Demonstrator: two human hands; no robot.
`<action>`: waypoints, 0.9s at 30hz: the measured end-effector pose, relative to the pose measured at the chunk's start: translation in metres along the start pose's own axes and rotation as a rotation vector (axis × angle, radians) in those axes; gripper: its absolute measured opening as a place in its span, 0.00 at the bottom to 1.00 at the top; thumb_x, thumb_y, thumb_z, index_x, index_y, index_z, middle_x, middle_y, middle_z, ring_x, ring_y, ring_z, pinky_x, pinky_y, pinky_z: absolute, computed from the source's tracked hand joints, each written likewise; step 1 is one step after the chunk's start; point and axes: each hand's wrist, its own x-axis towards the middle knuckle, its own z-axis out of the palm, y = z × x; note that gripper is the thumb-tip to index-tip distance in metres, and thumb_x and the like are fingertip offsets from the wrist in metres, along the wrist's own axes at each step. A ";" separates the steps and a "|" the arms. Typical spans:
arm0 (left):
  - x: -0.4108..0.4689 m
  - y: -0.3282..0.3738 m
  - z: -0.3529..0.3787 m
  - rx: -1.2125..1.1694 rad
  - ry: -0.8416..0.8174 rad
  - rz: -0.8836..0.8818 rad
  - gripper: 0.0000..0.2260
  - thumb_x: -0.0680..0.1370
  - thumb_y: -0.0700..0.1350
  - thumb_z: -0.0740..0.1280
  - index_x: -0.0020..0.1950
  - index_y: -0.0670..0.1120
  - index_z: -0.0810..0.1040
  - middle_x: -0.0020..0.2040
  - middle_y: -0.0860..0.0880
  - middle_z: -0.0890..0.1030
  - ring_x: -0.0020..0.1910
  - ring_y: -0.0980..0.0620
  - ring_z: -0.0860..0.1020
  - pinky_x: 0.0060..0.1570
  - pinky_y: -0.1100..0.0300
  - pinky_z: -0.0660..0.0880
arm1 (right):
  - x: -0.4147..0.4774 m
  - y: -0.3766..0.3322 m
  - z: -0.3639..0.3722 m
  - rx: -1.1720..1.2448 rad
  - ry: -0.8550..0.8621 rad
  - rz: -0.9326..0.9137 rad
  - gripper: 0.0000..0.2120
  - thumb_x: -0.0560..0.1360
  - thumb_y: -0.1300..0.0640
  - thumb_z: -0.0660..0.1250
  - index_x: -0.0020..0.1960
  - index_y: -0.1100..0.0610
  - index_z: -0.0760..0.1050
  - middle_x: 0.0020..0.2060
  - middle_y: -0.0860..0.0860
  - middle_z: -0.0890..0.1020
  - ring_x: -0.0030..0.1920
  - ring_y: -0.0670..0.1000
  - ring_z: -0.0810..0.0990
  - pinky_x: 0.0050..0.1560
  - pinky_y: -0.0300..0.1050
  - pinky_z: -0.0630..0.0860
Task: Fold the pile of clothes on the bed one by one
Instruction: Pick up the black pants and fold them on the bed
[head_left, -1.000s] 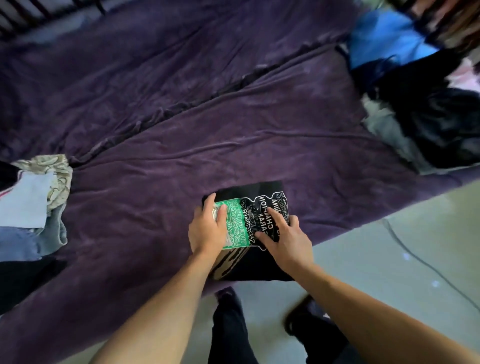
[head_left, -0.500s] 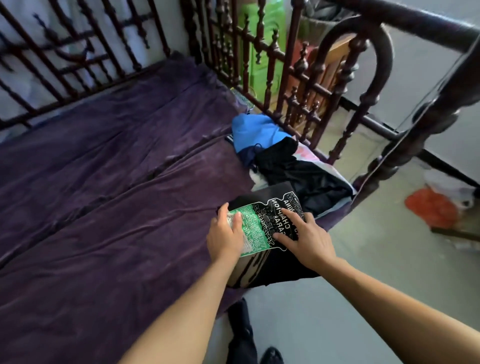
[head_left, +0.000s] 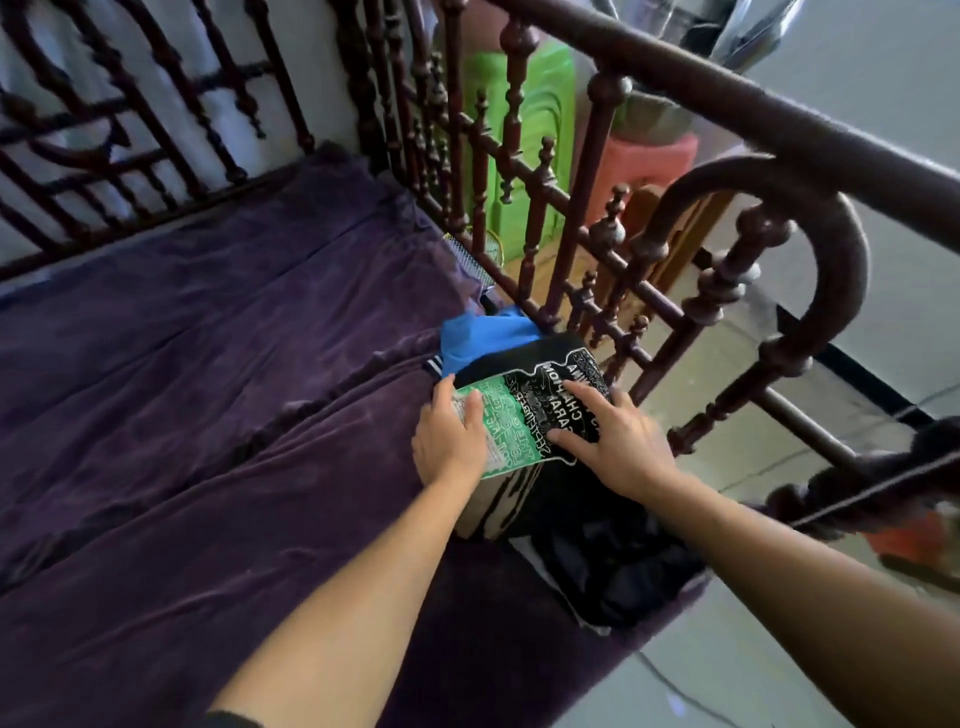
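The left hand and right hand are pressing flat, fingers extended, on the folded black printed T-shirt, which is lying over the clothes pile at the railing end of the bed. This garment's fold appears complete and is being set down. The next move calls for releasing it and drawing out one loose garment.

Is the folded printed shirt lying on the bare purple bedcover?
No, the folded printed shirt lies over the blue garment and dark clothes.

bedroom: carved wooden bed, clothes
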 end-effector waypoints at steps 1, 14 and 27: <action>0.019 0.008 0.003 -0.006 0.012 0.005 0.20 0.80 0.57 0.58 0.71 0.54 0.67 0.65 0.46 0.75 0.63 0.43 0.74 0.59 0.52 0.68 | 0.022 -0.001 -0.004 0.000 0.008 -0.013 0.32 0.72 0.31 0.62 0.72 0.37 0.59 0.63 0.54 0.70 0.59 0.60 0.76 0.53 0.53 0.74; 0.155 -0.009 0.106 0.257 -0.244 -0.093 0.25 0.81 0.57 0.56 0.77 0.58 0.55 0.76 0.42 0.56 0.68 0.37 0.67 0.64 0.47 0.66 | 0.227 0.044 0.072 -0.214 -0.058 -0.193 0.30 0.77 0.38 0.59 0.76 0.44 0.57 0.76 0.57 0.57 0.72 0.62 0.59 0.66 0.59 0.67; 0.134 -0.057 0.151 0.481 -0.444 -0.158 0.26 0.82 0.60 0.47 0.76 0.62 0.38 0.79 0.44 0.48 0.69 0.38 0.63 0.63 0.43 0.66 | 0.235 0.077 0.146 -0.285 -0.316 -0.262 0.32 0.77 0.33 0.43 0.78 0.41 0.40 0.79 0.52 0.42 0.78 0.56 0.40 0.74 0.57 0.53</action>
